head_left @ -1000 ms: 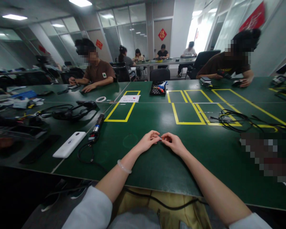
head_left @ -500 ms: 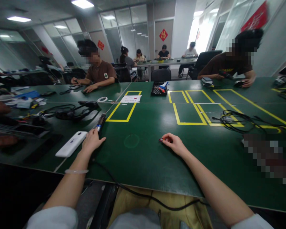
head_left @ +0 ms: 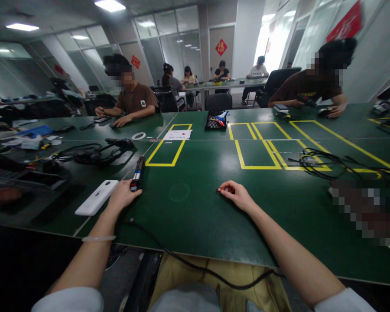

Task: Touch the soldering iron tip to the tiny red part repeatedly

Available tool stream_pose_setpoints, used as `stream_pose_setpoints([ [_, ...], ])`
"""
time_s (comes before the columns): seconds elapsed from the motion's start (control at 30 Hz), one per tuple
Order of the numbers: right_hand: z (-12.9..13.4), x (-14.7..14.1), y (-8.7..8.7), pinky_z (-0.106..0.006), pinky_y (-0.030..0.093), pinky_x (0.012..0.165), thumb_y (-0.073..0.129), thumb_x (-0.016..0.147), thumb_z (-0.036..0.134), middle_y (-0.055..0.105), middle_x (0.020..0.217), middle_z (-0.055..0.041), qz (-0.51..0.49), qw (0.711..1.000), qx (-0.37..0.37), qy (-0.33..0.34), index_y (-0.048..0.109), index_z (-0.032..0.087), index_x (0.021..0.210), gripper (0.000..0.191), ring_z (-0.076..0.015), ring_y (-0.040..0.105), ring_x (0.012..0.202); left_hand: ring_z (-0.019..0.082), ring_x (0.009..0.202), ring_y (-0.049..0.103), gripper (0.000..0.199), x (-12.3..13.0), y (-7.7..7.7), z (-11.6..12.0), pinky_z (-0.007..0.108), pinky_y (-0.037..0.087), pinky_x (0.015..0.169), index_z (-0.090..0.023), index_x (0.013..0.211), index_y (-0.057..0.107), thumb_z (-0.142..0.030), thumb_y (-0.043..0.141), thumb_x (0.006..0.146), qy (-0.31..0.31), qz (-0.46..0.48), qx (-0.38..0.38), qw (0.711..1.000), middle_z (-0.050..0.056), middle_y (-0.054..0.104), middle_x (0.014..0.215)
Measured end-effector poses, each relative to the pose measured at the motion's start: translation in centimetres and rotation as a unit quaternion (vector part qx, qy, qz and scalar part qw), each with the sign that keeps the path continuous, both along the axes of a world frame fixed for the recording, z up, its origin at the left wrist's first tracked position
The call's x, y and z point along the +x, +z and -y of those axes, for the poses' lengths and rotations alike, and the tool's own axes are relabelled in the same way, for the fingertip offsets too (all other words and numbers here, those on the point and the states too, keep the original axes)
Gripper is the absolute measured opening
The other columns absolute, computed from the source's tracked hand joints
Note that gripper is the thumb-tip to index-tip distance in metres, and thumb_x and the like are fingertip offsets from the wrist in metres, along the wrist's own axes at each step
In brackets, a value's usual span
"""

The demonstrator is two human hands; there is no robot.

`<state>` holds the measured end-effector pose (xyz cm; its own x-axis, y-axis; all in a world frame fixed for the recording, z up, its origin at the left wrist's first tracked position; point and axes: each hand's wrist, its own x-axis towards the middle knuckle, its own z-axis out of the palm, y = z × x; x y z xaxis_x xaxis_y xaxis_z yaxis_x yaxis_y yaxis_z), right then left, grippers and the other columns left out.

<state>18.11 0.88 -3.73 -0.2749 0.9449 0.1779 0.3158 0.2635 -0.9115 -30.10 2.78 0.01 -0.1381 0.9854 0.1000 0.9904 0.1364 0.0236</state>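
Observation:
My left hand (head_left: 122,195) is closed around the near end of a black cylindrical tool with a silver and blue band (head_left: 137,174), which looks like an electric screwdriver. The tool lies lengthwise on the green table, pointing away from me. Just left of this hand is a white power bank (head_left: 97,197). My right hand (head_left: 236,194) rests on the table with fingers curled, pinching a small red piece (head_left: 219,190). Most of that piece is hidden by the fingertips, so its kind cannot be made out.
A black cable (head_left: 195,265) runs over the table's front edge. Yellow tape frames (head_left: 160,165), a paper sheet (head_left: 178,134) and a black tray (head_left: 211,126) lie ahead. Tangled cables (head_left: 315,160) are at right, a headset-like device (head_left: 97,151) at left. Two people sit opposite.
My left hand has shifted slightly left and turned, and its fingers now wrap the tool's near end, leaving more of the tool showing. My right hand stays almost still.

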Motion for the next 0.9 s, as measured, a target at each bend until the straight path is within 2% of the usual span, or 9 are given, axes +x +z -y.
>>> stream_pose_setpoints([
  [0.1,0.0,-0.1,0.1,-0.024,0.039,0.059,0.062,0.079,0.035,0.058,0.071,-0.0001,-0.004,1.0,-0.001,0.004,0.064,0.016,0.094,0.025,-0.0124,0.048,0.061,0.029,0.106,0.056,0.062,3.9,0.4,0.5,0.037,0.045,0.09,-0.014,0.122,0.055,-0.054,0.052,0.074,-0.008,0.013,0.001,1.0,0.015,0.057,0.117],
  [0.3,0.1,-0.2,0.2,-0.024,0.039,0.058,0.062,0.079,0.033,0.059,0.077,-0.0003,-0.037,0.999,0.011,0.003,0.059,0.017,0.094,0.022,-0.0118,0.048,0.062,0.026,0.104,0.053,0.055,14.4,0.5,1.2,0.034,0.046,0.085,-0.018,0.121,0.052,-0.05,0.054,0.076,-0.065,0.029,0.021,0.997,0.012,0.053,0.116],
  [0.43,0.0,-0.2,-0.1,-0.024,0.038,0.058,0.059,0.082,0.033,0.059,0.074,0.0001,-0.039,0.999,0.027,0.007,0.058,0.018,0.085,0.015,-0.0119,0.048,0.061,0.025,0.105,0.05,0.061,20.9,0.3,1.8,0.031,0.046,0.079,-0.019,0.131,0.043,-0.046,0.055,0.078,-0.13,0.049,0.032,0.99,0.011,0.051,0.115],
  [0.57,-0.1,-0.2,-0.3,-0.025,0.041,0.061,0.057,0.083,0.032,0.059,0.078,-0.0008,-0.037,0.998,0.051,-0.008,0.057,0.019,0.083,0.013,-0.0131,0.051,0.064,0.024,0.102,0.05,0.068,26.1,0.1,2.4,0.031,0.045,0.079,-0.023,0.139,0.032,-0.043,0.056,0.079,-0.192,0.063,0.041,0.979,0.01,0.05,0.113],
  [0.73,-0.2,0.0,-0.5,-0.026,0.042,0.064,0.055,0.084,0.029,0.058,0.082,-0.0015,-0.015,0.996,0.085,-0.026,0.057,0.02,0.083,0.01,-0.0142,0.052,0.068,0.024,0.103,0.049,0.071,29.8,-0.1,2.9,0.032,0.044,0.084,-0.023,0.141,0.03,-0.042,0.058,0.078,-0.233,0.073,0.042,0.969,0.009,0.049,0.113],
  [0.9,-0.3,-0.2,-0.6,-0.026,0.042,0.065,0.055,0.084,0.025,0.057,0.081,-0.0017,0.029,0.995,0.096,-0.018,0.058,0.02,0.085,0.006,-0.0145,0.051,0.068,0.026,0.103,0.049,0.071,30.5,-0.5,3.0,0.035,0.044,0.082,-0.021,0.141,0.03,-0.04,0.057,0.078,-0.261,0.099,0.048,0.959,0.013,0.048,0.115],
])
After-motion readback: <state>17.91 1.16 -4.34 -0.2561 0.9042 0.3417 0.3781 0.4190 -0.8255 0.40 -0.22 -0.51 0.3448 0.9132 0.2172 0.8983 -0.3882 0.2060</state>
